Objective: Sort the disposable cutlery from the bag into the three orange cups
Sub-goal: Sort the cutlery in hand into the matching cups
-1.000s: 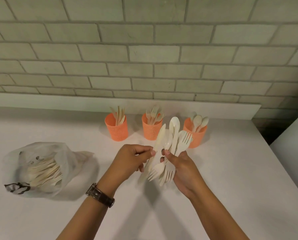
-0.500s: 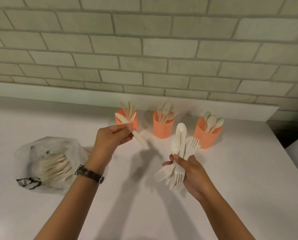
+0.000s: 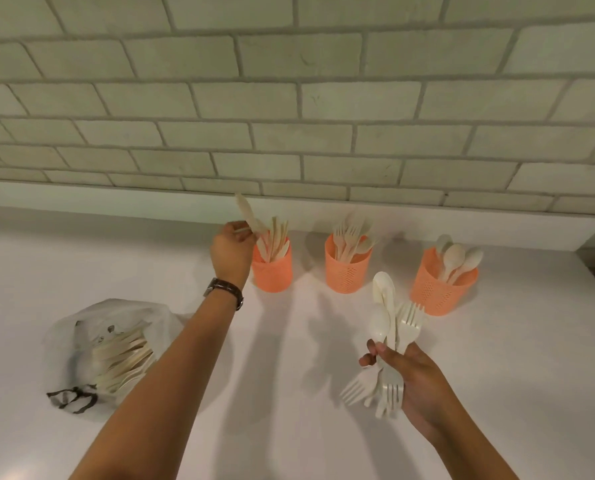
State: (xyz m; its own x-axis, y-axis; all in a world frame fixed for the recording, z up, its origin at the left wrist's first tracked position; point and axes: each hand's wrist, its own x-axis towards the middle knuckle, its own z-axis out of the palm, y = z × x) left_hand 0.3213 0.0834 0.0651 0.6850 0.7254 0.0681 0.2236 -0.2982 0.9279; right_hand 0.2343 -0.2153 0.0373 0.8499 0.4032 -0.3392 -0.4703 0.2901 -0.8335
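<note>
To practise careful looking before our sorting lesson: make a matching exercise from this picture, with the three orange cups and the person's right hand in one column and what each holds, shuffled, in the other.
Column one
1. left orange cup
2. middle orange cup
3. right orange cup
4. right hand

Column two
A. spoons
B. mixed bundle of forks and spoons
C. knives
D. forks

Pairs: 1-C, 2-D, 3-A, 4-B

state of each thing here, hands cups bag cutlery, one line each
left hand, pinching a knife at the left cup
left cup, upright, holding knives
middle cup, upright, holding forks
right cup, upright, holding spoons
right hand, gripping a bundle of forks and spoons
bag, lying on the counter, cutlery inside
</note>
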